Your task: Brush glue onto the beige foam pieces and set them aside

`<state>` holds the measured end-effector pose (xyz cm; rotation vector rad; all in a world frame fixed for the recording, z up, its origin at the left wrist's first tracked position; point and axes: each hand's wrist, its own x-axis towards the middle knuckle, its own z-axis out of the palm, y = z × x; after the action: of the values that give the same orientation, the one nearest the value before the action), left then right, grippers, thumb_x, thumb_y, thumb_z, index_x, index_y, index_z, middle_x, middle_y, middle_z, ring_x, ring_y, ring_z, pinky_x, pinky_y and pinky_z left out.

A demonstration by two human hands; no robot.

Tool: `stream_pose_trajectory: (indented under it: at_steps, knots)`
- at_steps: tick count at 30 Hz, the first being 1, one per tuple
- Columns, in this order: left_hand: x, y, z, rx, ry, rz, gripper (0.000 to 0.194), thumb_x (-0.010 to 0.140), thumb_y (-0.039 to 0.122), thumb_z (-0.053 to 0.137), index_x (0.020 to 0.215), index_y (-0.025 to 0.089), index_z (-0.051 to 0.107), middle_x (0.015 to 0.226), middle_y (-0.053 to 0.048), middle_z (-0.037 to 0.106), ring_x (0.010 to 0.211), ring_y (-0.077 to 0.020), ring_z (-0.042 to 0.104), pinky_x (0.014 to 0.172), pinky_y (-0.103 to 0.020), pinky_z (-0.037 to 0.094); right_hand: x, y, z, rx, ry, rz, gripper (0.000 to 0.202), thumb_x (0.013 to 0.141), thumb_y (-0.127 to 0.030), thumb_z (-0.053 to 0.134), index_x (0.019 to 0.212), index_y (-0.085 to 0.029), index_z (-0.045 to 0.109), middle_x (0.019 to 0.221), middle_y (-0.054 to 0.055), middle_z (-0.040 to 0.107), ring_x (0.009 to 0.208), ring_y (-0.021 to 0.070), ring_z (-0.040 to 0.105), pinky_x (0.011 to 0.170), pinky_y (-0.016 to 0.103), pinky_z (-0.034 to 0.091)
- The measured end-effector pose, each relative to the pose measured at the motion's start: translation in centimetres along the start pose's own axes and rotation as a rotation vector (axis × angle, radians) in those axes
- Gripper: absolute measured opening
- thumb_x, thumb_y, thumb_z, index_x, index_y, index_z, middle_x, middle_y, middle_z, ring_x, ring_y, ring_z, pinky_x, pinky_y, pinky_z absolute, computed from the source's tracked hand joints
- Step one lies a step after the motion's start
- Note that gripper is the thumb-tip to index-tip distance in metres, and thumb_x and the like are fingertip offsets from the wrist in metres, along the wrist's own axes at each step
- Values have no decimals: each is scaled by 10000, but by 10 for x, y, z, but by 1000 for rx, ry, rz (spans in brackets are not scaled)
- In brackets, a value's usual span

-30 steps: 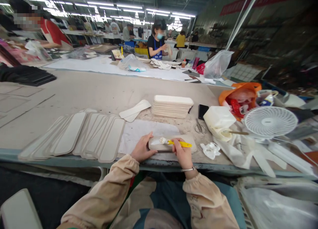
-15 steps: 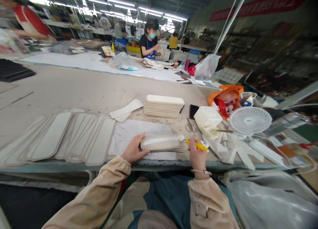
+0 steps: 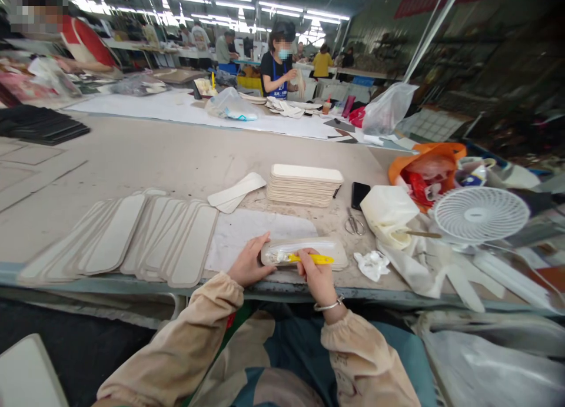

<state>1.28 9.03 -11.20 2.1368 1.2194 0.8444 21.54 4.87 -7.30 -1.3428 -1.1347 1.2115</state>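
Note:
My right hand [image 3: 316, 274] grips the yellow handle of a brush [image 3: 320, 259]. Its bristles, covered in white paste, press on the left part of the top panel in a low stack of rounded beige panels [image 3: 342, 257]. A wet white streak runs along that panel. My left hand [image 3: 251, 261] holds the stack's left end, thumb at the near corner and fingers at the far one. Beneath lies a white sheet [image 3: 229, 242]. To the left, several similar panels [image 3: 189, 248] lie fanned out in overlapping rows.
Behind the work stands a neat panel stack [image 3: 304, 186], with two loose strips [image 3: 236, 192] beside it. Rightward are scissors [image 3: 354, 223], a phone [image 3: 360, 195], a white container [image 3: 388, 212], crumpled white material [image 3: 371, 265], a fan [image 3: 481, 214] and an orange bag [image 3: 399, 168]. Co-workers sit beyond.
The brush has swept from the right end of the top panel to its left part, my right hand moving with it. Crumpled white material now shows right of the stack. My left hand keeps its hold.

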Motion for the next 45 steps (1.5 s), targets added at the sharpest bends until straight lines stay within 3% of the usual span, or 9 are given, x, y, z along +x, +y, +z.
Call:
stream_pose_trajectory:
  at_steps: [11, 19, 24, 27, 32, 35, 39, 41, 45]
  knots:
    - [2, -2, -1, 63, -34, 29, 839, 710, 353, 686, 1422, 178, 278, 1274, -134, 506, 1195, -311, 460, 1035, -495, 372, 0, -11, -84, -298, 371, -28, 391, 812, -524, 508, 797, -154, 632, 460, -38, 470, 447, 128, 450, 477, 248, 359]
    - [1, 0, -1, 66, -31, 6, 802, 703, 342, 695, 1388, 151, 326, 1288, -142, 501, 1199, -301, 455, 1041, -478, 374, -8, -16, -111, -624, 522, -122, 347, 859, -473, 458, 793, -175, 624, 512, -15, 534, 534, 157, 525, 561, 263, 395]
    - [2, 1, -1, 39, -19, -2, 820, 696, 324, 695, 1400, 160, 308, 1259, -135, 519, 1189, -302, 469, 1038, -491, 375, -10, -8, -103, -705, 561, -300, 368, 903, -471, 439, 889, -162, 639, 686, 45, 642, 620, 171, 590, 616, 273, 435]
    - [2, 0, -1, 36, -20, 1, 839, 698, 327, 695, 1412, 166, 283, 1262, -132, 514, 1190, -302, 469, 1038, -490, 377, -6, 1, -94, -854, 458, -402, 328, 920, -421, 440, 966, -176, 654, 855, 82, 689, 740, 195, 635, 692, 287, 455]
    - [1, -3, 0, 44, -20, 13, 843, 702, 333, 698, 1415, 169, 279, 1267, -131, 512, 1194, -303, 468, 1043, -489, 373, -6, 7, -66, -991, 236, -488, 282, 928, -339, 437, 990, -184, 664, 859, 105, 694, 772, 215, 645, 718, 311, 477]
    - [1, -5, 2, 40, -9, 19, 858, 696, 329, 704, 1420, 179, 268, 1257, -131, 515, 1184, -304, 478, 1035, -496, 379, -15, 3, -37, -888, 62, -546, 265, 934, -304, 427, 1006, -191, 655, 887, 103, 692, 820, 209, 642, 776, 324, 490]
    - [1, -7, 4, 20, 8, 23, 883, 695, 325, 705, 1430, 183, 237, 1243, -132, 512, 1169, -293, 490, 1020, -482, 392, -26, -1, -2, -541, -103, -555, 218, 932, -291, 451, 991, -205, 643, 913, 69, 690, 852, 183, 643, 798, 298, 505]
    - [0, -6, 3, 1, 9, 18, 909, 686, 321, 709, 1437, 177, 219, 1243, -132, 510, 1166, -287, 493, 1022, -473, 391, -28, -1, 3, -428, -75, -516, 198, 923, -295, 474, 980, -204, 641, 905, 60, 689, 815, 174, 651, 768, 286, 517]
    - [0, 1, 1, -28, -5, -6, 997, 641, 296, 738, 1456, 170, 178, 1255, -130, 511, 1178, -291, 484, 1038, -482, 370, -24, 4, -15, -460, 195, -424, 212, 917, -317, 479, 975, -187, 636, 853, 64, 687, 687, 169, 651, 697, 292, 523]
